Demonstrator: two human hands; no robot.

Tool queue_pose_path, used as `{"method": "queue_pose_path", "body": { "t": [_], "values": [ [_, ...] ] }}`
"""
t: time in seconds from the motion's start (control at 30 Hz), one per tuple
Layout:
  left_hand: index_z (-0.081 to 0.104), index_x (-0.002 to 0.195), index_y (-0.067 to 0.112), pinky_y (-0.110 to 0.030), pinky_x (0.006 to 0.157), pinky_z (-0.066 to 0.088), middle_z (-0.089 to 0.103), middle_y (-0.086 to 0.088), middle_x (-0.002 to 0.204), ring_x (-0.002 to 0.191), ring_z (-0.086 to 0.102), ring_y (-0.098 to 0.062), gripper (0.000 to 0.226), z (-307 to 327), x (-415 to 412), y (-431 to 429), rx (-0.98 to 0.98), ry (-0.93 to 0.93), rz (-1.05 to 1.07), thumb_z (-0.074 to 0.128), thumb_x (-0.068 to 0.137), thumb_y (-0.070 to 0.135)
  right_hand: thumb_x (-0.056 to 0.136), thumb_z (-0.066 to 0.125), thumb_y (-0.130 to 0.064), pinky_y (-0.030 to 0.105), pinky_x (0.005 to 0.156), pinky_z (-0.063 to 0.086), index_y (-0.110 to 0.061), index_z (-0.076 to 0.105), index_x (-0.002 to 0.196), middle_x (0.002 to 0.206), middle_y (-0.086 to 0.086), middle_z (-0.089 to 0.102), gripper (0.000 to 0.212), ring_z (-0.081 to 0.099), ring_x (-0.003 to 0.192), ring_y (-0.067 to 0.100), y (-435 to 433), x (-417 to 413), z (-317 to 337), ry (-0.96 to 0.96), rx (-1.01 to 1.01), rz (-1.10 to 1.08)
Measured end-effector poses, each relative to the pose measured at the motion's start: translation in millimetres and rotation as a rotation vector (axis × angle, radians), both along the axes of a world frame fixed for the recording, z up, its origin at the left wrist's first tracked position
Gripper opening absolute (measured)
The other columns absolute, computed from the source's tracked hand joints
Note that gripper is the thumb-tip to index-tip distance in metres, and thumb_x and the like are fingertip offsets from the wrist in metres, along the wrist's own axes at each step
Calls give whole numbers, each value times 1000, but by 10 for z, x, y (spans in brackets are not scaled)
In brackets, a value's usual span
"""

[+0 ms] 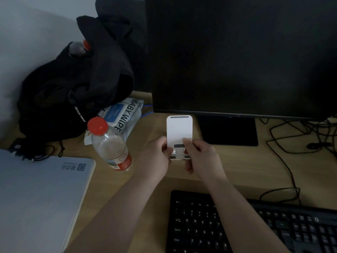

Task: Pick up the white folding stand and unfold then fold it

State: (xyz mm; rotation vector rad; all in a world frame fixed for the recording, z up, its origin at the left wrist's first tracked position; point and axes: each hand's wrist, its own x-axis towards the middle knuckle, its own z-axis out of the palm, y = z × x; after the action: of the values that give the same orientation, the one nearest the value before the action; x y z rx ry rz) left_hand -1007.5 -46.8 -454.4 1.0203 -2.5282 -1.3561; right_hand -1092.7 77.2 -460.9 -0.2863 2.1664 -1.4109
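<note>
Single head-worn wide-angle view, aimed forward and down over the wooden desk (237,167); forearms are seen close, monitor (237,55) fills upper right, edges are bent.

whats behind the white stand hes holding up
Behind the white folding stand you can see wooden desk, the monitor's lower edge and its black base. Whatever sits directly behind the panel is covered.

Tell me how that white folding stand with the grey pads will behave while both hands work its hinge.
The white folding stand looks rigid: its flat panel stands unsupported above the left hand and right hand. It is probably light, since fingertips alone hold it. Its smooth white surface may be slippery; the grey pads probably grip better.
</note>
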Motion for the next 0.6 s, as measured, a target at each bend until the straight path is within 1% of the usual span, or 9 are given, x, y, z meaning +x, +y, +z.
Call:
{"method": "queue_pose_path", "body": {
  "t": [0.1,0.13,0.17,0.23,0.3,0.4,0.47,0.53,0.6],
  "values": [
    [58,82,33,-35,63,57,73,3,85,71,73,-15,28,33,-11,-117,-19,-43,-33,59,106,19,105,58,-38,20,38,47,-18,71,83,55,7,64,32,56,38,7,-78,112,-66,21,-37,-71],
    [56,80,33,-32,60,55,73,4,83,70,72,-14,30,33,-12,-123,-38,-47,-42,59,106,19,105,58,-37,20,38,45,-17,70,83,55,7,63,32,54,37,7,-90,122,-74,24,-48,-87],
    [57,80,33,-33,60,56,73,4,84,70,72,-15,29,31,-13,-113,-56,-49,-45,59,106,20,105,58,-37,19,38,46,-17,70,82,55,9,62,32,54,37,7,-91,119,-75,21,-57,-96],
    [62,89,28,-42,67,61,74,2,88,74,73,-17,18,12,-11,-72,-76,-45,-46,60,105,19,104,59,-39,20,39,47,-21,71,82,61,15,66,31,57,39,7,-71,100,-64,15,-62,-99],
    [64,94,26,-44,71,62,74,1,91,76,72,-18,13,-13,-2,-47,-85,-32,-44,61,105,19,104,59,-39,19,39,48,-22,72,82,68,16,70,31,58,41,8,-49,91,-67,17,-62,-95],
    [60,92,29,-40,68,59,73,1,90,75,72,-17,15,-16,6,-54,-86,-25,-32,61,105,21,103,60,-42,18,40,48,-21,73,84,68,16,70,31,59,41,7,-49,90,-73,18,-44,-85],
    [60,92,27,-39,67,58,73,0,88,75,72,-17,14,-1,4,-50,-96,-49,-28,61,105,23,101,61,-45,18,40,49,-18,72,84,68,15,72,34,61,42,8,-40,82,-64,9,-38,-84],
    [63,99,22,-40,66,57,73,0,87,75,72,-18,10,19,11,-34,-107,-83,-22,58,106,27,100,61,-48,18,42,50,-15,71,85,72,13,74,37,63,44,9,-20,90,-47,11,-19,-85],
    [63,113,21,-37,61,57,72,1,89,74,72,-16,14,67,35,-7,-123,-86,-2,56,107,32,100,58,-51,20,48,55,-20,68,87,77,4,74,35,67,54,8,-1,113,-5,61,37,-82]
  ]
}}
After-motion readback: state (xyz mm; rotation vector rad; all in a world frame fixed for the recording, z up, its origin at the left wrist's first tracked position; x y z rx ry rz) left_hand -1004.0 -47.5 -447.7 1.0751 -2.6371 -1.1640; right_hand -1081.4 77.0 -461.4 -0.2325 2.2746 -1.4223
